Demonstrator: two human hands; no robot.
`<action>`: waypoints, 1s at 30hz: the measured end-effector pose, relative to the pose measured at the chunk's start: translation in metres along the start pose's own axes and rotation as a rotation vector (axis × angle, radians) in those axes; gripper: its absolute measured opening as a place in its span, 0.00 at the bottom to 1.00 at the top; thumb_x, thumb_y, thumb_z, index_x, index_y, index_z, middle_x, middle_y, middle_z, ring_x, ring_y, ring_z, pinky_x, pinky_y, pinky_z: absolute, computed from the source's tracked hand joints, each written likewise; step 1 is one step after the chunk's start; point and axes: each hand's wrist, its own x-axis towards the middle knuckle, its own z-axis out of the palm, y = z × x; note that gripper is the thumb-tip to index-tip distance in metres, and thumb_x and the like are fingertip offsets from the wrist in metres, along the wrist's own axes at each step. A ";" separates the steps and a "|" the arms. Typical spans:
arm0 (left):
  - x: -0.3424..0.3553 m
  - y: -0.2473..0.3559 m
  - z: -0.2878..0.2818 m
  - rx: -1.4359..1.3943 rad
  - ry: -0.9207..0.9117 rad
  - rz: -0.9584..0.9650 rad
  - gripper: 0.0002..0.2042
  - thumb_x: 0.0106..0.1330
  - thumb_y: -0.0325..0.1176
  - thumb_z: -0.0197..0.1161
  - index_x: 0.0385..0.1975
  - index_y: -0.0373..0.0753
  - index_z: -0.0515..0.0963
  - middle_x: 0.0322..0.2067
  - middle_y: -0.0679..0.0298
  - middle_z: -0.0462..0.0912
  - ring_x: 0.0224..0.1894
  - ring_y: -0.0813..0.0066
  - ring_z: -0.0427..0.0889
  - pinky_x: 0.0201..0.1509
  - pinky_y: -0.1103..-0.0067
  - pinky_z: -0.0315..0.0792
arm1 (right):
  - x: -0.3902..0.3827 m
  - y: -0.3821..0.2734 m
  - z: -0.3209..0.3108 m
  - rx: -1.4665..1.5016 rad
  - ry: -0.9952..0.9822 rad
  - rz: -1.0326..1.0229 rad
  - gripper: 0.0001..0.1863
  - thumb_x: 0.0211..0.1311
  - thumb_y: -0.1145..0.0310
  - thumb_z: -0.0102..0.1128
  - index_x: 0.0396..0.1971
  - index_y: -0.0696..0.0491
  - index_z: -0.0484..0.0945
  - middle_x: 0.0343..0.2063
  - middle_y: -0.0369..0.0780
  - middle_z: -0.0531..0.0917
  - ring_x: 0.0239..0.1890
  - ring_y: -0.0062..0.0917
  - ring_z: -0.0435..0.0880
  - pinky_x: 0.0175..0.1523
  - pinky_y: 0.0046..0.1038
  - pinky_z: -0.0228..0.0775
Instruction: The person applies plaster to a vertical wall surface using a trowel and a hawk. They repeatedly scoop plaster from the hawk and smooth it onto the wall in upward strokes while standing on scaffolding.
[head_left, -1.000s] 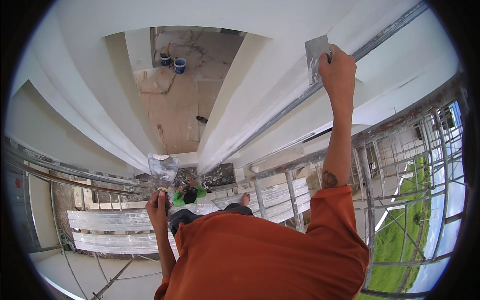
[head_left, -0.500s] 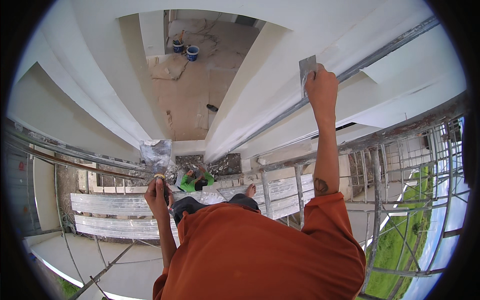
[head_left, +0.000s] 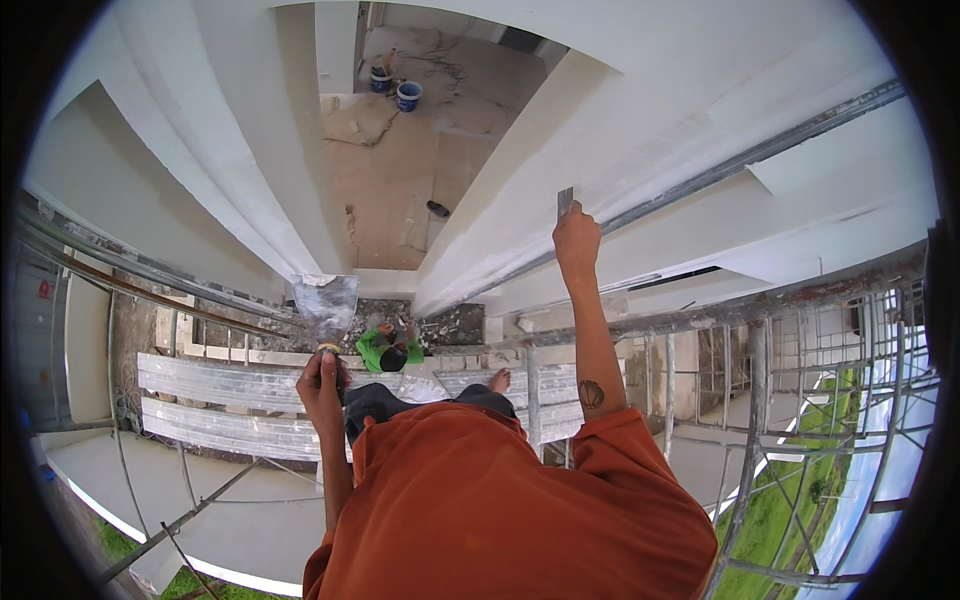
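Observation:
My left hand [head_left: 322, 382] is closed round the handle of a wide putty knife [head_left: 326, 304]. Its broad blade points away from me and is smeared with whitish paste. Out in front on the right, my right hand [head_left: 577, 243] grips a smaller flat scraper blade [head_left: 565, 202]. That blade is held against or very near the pale wall face [head_left: 520, 190]; I cannot tell whether it touches. A grey metal rail [head_left: 690, 187] runs along the wall to the right of this hand.
I am on scaffold planks [head_left: 225, 378], with a metal pipe [head_left: 730, 300] crossing at the right. Below, a person in a green top [head_left: 372, 350] is near rubble. Two blue buckets [head_left: 408, 97] stand on the brown floor beyond the opening.
My right hand with the scraper has come down the wall, toward me and to the left. The left hand still holds the wide putty knife, shifted slightly to the right.

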 end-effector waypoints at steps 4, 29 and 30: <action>0.001 0.001 -0.003 -0.008 0.014 -0.001 0.14 0.68 0.38 0.55 0.30 0.32 0.76 0.20 0.69 0.74 0.20 0.86 0.68 0.24 0.86 0.63 | -0.025 0.004 0.078 0.038 -0.073 -0.011 0.05 0.54 0.74 0.53 0.28 0.60 0.73 0.19 0.50 0.80 0.24 0.44 0.83 0.29 0.39 0.77; 0.028 0.001 0.044 0.138 -0.456 -0.204 0.19 0.69 0.42 0.54 0.20 0.34 0.75 0.14 0.69 0.72 0.15 0.85 0.67 0.20 0.86 0.60 | -0.209 -0.061 0.024 1.224 -0.465 0.252 0.11 0.62 0.74 0.55 0.45 0.56 0.76 0.22 0.35 0.76 0.23 0.14 0.73 0.30 0.21 0.68; 0.030 0.003 0.047 0.138 -0.444 -0.199 0.19 0.69 0.43 0.54 0.20 0.34 0.75 0.14 0.69 0.72 0.15 0.85 0.67 0.20 0.86 0.60 | -0.200 -0.073 0.007 1.459 -0.368 0.451 0.10 0.63 0.74 0.55 0.43 0.57 0.76 0.19 0.32 0.73 0.22 0.11 0.69 0.28 0.18 0.64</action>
